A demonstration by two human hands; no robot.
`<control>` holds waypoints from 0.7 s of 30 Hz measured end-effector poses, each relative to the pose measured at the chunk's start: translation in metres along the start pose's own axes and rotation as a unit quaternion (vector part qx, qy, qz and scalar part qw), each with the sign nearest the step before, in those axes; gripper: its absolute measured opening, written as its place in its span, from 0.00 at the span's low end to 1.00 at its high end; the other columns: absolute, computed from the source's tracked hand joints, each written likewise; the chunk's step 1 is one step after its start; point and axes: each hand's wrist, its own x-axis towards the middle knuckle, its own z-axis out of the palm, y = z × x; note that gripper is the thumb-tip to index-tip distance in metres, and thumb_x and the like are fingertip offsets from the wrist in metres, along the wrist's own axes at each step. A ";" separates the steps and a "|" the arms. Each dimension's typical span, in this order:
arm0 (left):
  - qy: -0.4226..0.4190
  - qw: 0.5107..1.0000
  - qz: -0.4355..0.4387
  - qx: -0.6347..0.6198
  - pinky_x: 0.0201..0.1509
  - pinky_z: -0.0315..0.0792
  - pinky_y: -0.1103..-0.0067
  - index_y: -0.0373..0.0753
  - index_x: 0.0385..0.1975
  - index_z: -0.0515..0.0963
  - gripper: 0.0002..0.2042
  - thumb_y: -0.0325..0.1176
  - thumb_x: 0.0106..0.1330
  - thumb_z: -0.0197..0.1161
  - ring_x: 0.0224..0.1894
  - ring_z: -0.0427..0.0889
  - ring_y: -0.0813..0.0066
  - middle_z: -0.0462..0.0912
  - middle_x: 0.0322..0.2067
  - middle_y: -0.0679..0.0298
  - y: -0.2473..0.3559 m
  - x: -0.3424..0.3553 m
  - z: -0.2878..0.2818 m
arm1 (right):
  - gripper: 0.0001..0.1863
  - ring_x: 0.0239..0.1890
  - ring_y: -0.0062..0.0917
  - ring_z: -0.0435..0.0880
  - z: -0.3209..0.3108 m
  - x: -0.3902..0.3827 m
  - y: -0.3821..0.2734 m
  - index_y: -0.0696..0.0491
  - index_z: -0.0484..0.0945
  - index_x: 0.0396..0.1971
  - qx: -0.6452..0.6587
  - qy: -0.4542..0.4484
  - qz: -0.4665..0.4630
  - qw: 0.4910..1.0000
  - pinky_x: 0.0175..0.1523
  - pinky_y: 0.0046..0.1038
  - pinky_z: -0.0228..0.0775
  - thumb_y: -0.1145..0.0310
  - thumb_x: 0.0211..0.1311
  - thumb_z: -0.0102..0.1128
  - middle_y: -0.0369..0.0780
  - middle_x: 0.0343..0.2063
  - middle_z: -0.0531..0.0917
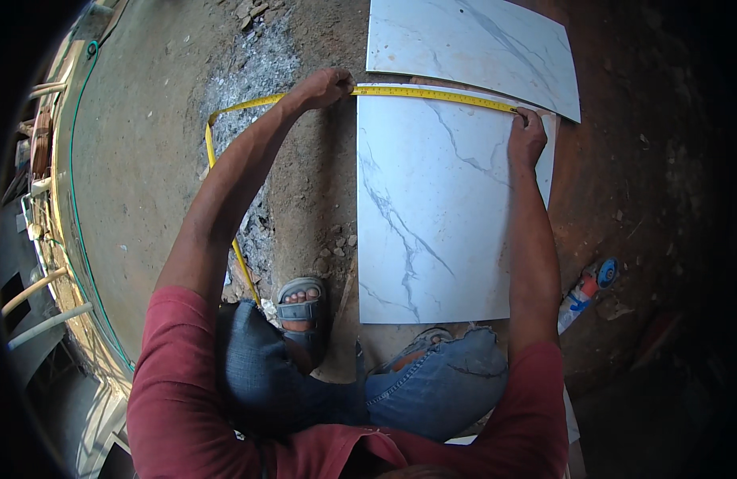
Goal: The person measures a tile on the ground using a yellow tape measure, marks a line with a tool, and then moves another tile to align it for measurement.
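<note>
A yellow tape measure blade [432, 94] lies stretched across the far end of a white, grey-veined marble-look tile [440, 215]. My left hand [327, 86] is closed on the blade just off the tile's left edge. At the tile's right side, my right hand [528, 137] pinches the blade's end. From my left hand the rest of the blade runs left, bends sharply and drops toward my left knee; its case is not visible. Beyond the blade lies a second white veined tile piece [472, 48], close against the far edge of the first.
An angle grinder [590, 289] with a blue disc lies right of the tile. Grey powder and rubble [256, 72] cover ground at the left. A green hose [79, 207] runs along wooden boards [59, 160] at far left. My sandalled foot [303, 307] is beside the tile's near left corner.
</note>
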 end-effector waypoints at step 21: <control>-0.002 1.000 -0.008 -0.026 0.27 0.63 0.82 0.37 0.29 0.75 0.09 0.37 0.62 0.56 0.23 0.68 0.82 0.75 0.21 0.70 0.003 0.002 0.002 | 0.08 0.35 0.35 0.79 -0.001 -0.001 0.007 0.58 0.79 0.31 -0.011 -0.021 -0.012 1.000 0.43 0.29 0.70 0.75 0.52 0.53 0.43 0.32 0.80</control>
